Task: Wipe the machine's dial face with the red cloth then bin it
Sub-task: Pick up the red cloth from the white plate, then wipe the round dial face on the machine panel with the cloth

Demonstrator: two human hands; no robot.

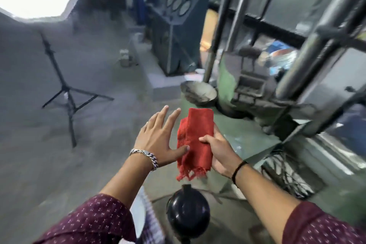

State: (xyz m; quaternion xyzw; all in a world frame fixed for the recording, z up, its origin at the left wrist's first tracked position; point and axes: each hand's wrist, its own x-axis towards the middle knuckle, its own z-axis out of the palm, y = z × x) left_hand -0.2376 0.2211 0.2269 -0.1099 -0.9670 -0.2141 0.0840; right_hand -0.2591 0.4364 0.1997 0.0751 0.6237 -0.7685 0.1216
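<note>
A folded red cloth (195,138) with a fringed lower edge is held upright in front of me. My right hand (218,151) grips it from the right, thumb across its front. My left hand (160,136) is beside it with fingers spread, the thumb tip touching the cloth's left edge. Far back stands a dark cabinet machine (174,31) with three round white dial faces (179,4) on its sloped top. It is well beyond both hands.
A green machine base (255,134) with tall steel columns (309,55) fills the right. A grey metal bowl (199,91) sits on it. A black round knob (188,211) is just below the cloth. A light stand tripod (67,89) stands on the concrete floor at left.
</note>
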